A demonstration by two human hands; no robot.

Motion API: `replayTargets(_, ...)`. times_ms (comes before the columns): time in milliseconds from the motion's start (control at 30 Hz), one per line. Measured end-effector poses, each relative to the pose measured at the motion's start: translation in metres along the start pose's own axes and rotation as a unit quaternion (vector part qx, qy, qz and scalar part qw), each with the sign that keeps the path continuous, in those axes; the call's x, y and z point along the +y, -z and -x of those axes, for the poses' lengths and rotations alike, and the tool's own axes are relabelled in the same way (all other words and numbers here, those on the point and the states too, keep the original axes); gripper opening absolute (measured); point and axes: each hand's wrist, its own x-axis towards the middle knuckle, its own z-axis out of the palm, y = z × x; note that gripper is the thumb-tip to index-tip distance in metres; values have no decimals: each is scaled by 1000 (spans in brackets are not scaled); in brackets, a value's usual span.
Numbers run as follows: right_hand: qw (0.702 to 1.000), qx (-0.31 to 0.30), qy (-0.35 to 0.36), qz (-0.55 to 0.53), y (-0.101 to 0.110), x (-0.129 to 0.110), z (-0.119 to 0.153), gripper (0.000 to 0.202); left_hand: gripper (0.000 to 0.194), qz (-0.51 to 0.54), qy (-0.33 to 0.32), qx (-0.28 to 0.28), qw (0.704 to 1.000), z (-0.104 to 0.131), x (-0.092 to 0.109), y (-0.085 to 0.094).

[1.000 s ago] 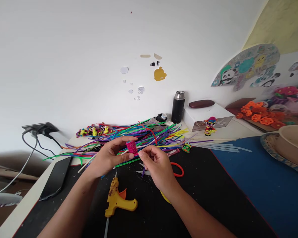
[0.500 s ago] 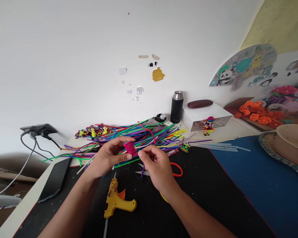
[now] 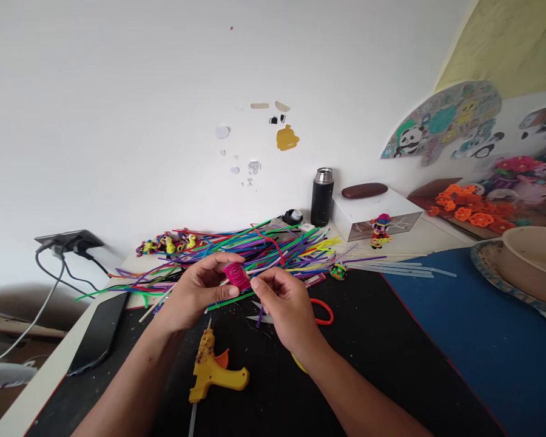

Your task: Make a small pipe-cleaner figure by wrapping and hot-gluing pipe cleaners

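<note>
A magenta coil of fuzzy stem [image 3: 237,276] is held up above the black mat. My left hand [image 3: 199,292] grips it from the left, between thumb and fingers. On its right side, my right hand [image 3: 284,301] pinches at the coil's edge with thumb and forefinger. Scissors with red and yellow handles [image 3: 324,311] lie partly hidden under my right hand, a short purple piece [image 3: 259,317] across their blades. Below my left hand rests a yellow glue gun [image 3: 213,370]. Behind both hands spreads a pile of colourful pipe cleaners [image 3: 255,243].
A black bottle [image 3: 322,197] stands by the wall, beside a white box [image 3: 377,212] with a small figure [image 3: 380,230] in front. A phone [image 3: 99,332] lies at the left, near a power strip [image 3: 69,241]. A bowl [image 3: 534,255] sits at the right.
The magenta coil has turned slightly, showing more of its side, and has moved a little left. Both hands keep their hold. The whole view has shifted slightly.
</note>
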Motion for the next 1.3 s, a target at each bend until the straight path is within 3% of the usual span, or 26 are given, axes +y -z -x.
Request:
replayTargets(833,983,-72,-123,-116,0,3,-4,54,44,66,-41,6,997,3,-4,-5)
replayTargets(1100,947,-177,-166,-209,3,3,1,54,43,99,-48,-19,994,2,-5,-14)
replayTargets(1300,931,-173,-186,-262,5,3,-2,53,44,103,-32,-43,993,3,-5,-15)
